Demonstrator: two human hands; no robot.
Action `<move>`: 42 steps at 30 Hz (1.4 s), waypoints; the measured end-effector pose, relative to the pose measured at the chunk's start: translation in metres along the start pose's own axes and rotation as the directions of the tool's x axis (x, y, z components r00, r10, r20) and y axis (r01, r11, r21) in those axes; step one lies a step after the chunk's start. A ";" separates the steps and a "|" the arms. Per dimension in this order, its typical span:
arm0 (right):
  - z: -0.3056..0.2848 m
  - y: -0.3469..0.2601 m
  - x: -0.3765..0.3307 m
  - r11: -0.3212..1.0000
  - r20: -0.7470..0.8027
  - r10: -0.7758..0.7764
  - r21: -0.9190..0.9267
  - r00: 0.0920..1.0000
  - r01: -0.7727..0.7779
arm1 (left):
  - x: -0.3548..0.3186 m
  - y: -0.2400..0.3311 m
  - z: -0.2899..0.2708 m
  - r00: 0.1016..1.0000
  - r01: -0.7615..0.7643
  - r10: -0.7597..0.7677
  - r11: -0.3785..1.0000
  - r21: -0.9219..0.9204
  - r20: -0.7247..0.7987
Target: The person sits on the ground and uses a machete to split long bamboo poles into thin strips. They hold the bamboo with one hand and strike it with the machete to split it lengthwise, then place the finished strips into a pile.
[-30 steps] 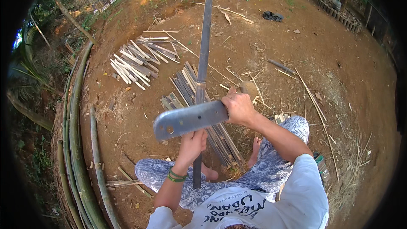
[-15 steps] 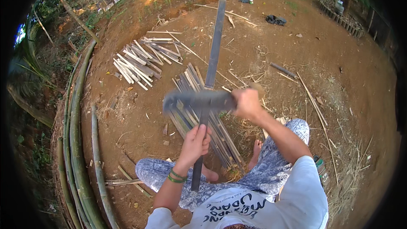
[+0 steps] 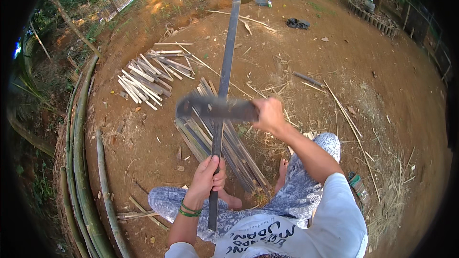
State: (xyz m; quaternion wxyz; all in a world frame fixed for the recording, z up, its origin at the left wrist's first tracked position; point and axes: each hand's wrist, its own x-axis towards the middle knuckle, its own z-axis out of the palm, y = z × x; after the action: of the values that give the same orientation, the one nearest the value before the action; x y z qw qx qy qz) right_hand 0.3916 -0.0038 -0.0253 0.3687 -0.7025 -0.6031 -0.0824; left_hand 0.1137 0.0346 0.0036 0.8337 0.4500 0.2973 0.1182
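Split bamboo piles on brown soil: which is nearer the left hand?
The aligned brown strip pile beside the left hand; the splayed, paler strip pile lies farther off.

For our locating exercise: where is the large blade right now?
In the head view, the large blade is just left of centre, in the right hand, crossing the dark strip beyond the left hand.
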 end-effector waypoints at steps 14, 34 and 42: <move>-0.024 0.022 0.028 0.998 -0.044 -0.017 -0.056 0.999 0.015 | -0.069 -0.015 -0.022 0.999 0.039 -0.040 0.998 0.041 0.010; -0.037 0.048 0.035 0.938 -0.206 0.301 0.240 0.931 -0.250 | -0.057 -0.031 -0.043 0.963 -0.177 0.216 0.957 0.229 -0.159; 0.031 -0.057 -0.041 0.970 -0.049 -0.069 0.229 0.996 0.078 | 0.004 -0.002 -0.018 0.988 -0.143 0.150 0.981 0.130 -0.041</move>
State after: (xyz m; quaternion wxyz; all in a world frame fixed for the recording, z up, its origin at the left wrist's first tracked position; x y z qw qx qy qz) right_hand 0.3185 -0.0171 -0.0467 0.4569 -0.6301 -0.6266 -0.0396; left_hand 0.1055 0.0473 -0.0073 0.7847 0.5196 0.2912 0.1715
